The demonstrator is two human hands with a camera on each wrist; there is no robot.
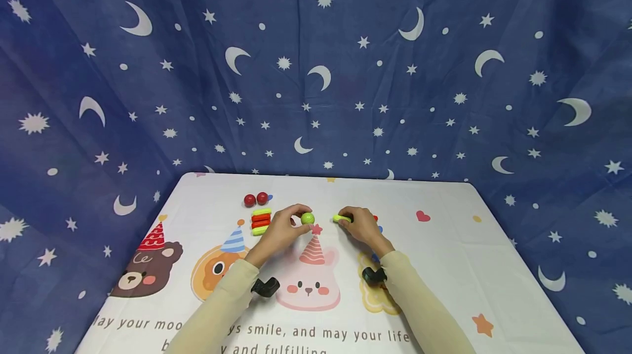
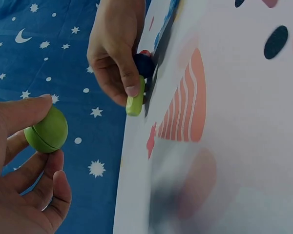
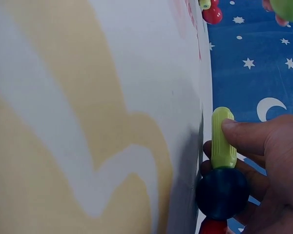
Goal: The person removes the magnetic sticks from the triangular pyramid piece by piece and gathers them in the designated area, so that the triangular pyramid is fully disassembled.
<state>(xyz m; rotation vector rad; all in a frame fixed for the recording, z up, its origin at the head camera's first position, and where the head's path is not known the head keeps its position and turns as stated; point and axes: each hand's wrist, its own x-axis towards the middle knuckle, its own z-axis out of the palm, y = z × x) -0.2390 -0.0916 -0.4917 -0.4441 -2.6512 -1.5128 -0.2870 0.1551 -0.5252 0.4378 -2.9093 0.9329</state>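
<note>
My left hand holds a green ball between thumb and fingers, above the table's middle. A thin seam line runs around the ball. To the right, my right hand pinches a short ribbed yellow-green stick, whose free end points toward the green ball. The two are apart. At the stick's other end, in the right wrist view, is a dark blue ball with a red piece beyond it. Whether these are joined to the stick I cannot tell. In the head view the right hand partly hides them.
Left of my left hand lies a row of yellow-green and red sticks. Two dark red balls sit behind the row, with a blue piece partly hidden beside them. A printed white cloth covers the table; a blue star-patterned curtain hangs behind.
</note>
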